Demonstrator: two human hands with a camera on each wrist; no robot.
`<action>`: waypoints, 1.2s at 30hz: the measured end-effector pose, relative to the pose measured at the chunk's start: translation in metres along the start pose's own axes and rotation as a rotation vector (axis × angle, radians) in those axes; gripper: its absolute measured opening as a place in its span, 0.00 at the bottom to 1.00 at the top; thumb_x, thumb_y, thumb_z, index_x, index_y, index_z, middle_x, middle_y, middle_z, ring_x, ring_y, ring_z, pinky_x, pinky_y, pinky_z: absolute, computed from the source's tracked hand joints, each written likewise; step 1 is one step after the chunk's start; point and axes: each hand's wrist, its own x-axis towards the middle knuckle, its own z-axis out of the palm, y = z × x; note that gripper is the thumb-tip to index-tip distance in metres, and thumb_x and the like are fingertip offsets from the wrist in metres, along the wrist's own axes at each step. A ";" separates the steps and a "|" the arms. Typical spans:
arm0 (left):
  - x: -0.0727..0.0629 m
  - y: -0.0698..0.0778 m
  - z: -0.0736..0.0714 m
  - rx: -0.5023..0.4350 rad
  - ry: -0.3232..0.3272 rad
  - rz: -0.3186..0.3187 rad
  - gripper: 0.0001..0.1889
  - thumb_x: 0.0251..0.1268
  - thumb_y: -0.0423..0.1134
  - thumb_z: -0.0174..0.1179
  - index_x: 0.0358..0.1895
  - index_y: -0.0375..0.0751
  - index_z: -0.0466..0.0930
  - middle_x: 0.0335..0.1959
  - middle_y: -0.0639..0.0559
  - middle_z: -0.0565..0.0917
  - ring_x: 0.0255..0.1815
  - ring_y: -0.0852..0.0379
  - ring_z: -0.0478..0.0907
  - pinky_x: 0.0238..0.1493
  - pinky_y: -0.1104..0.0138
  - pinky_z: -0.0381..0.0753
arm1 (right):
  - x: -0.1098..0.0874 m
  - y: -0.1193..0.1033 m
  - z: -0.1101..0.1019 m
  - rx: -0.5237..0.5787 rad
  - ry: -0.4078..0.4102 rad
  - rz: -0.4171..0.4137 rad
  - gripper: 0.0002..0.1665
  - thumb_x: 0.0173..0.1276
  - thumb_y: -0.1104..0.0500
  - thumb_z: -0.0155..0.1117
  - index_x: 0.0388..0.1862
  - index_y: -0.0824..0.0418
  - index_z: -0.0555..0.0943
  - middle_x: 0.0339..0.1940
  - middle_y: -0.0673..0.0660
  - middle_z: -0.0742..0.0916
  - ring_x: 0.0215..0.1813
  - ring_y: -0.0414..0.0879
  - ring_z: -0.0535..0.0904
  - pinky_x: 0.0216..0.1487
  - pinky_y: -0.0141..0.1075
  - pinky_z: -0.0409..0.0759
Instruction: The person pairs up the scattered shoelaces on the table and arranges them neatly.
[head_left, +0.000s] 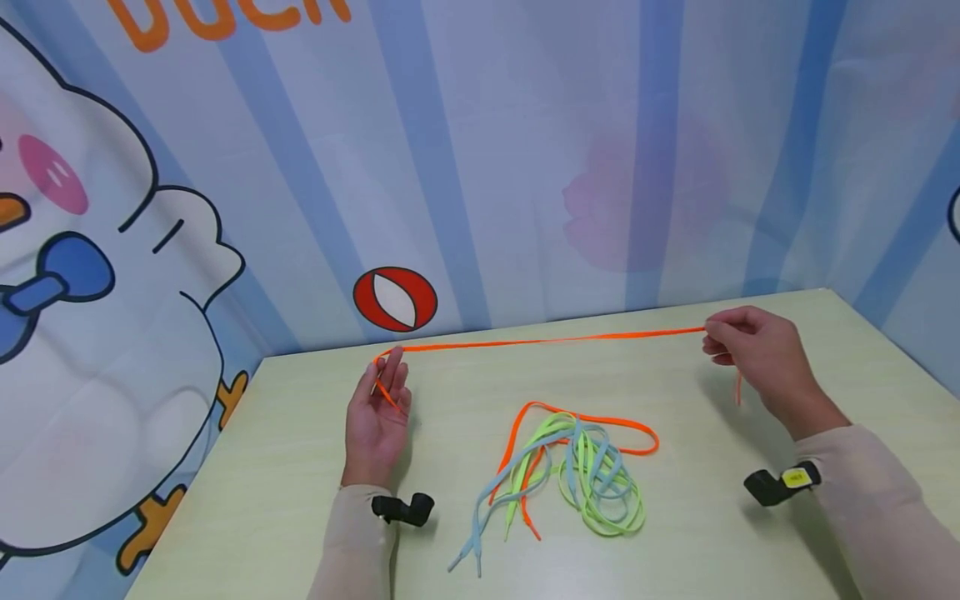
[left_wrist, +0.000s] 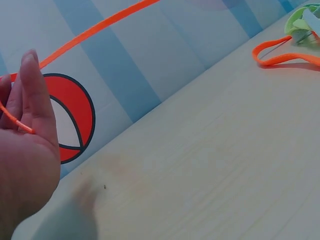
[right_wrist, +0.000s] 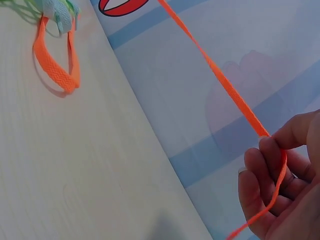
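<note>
An orange shoelace (head_left: 543, 340) stretches nearly straight between the two raised hands above the table. My left hand (head_left: 377, 425) holds one end with the palm facing up. There the lace passes behind the fairly straight fingers (left_wrist: 37, 95), and its short tip lies across the palm; the exact grip is partly hidden. Between thumb and fingertips my right hand (head_left: 761, 350) pinches the other end, and a short tail (right_wrist: 260, 214) hangs below. Lying on the table between the hands is a loose tangle of green laces (head_left: 632, 508), light-blue laces (head_left: 491, 483) and another orange lace (head_left: 637, 427).
The pale wooden table (head_left: 285, 467) meets a blue striped backdrop (head_left: 517, 167) at its back edge. Printed on the backdrop are a large white duck and a red ball (head_left: 427, 298). Each wrist carries a small black camera (head_left: 405, 509).
</note>
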 end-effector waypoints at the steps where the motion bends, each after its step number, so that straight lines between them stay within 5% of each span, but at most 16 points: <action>1: 0.000 0.000 0.000 -0.001 -0.001 -0.002 0.21 0.71 0.45 0.63 0.62 0.43 0.73 0.64 0.50 0.79 0.50 0.58 0.84 0.44 0.71 0.82 | 0.001 0.001 0.000 0.001 0.002 0.005 0.29 0.76 0.46 0.58 0.60 0.69 0.74 0.37 0.46 0.85 0.39 0.36 0.83 0.41 0.28 0.83; 17: 0.006 0.002 -0.004 0.152 0.159 -0.043 0.20 0.78 0.46 0.53 0.66 0.43 0.68 0.68 0.50 0.76 0.66 0.56 0.75 0.53 0.72 0.79 | 0.006 0.013 -0.005 -0.051 -0.007 0.108 0.33 0.77 0.43 0.54 0.65 0.68 0.73 0.57 0.66 0.80 0.48 0.46 0.83 0.42 0.28 0.82; 29: 0.009 0.000 -0.004 0.189 0.227 -0.074 0.22 0.79 0.45 0.52 0.69 0.43 0.66 0.69 0.49 0.75 0.61 0.56 0.80 0.52 0.70 0.79 | 0.007 0.022 -0.008 -0.099 -0.014 0.141 0.31 0.77 0.46 0.55 0.65 0.69 0.71 0.56 0.68 0.82 0.49 0.51 0.83 0.41 0.29 0.82; 36: 0.010 -0.001 -0.004 0.191 0.255 -0.073 0.17 0.79 0.44 0.52 0.63 0.43 0.69 0.69 0.47 0.74 0.64 0.54 0.76 0.54 0.68 0.79 | 0.008 0.023 -0.008 -0.064 -0.034 0.133 0.30 0.80 0.47 0.51 0.67 0.70 0.72 0.57 0.68 0.82 0.43 0.36 0.84 0.42 0.29 0.83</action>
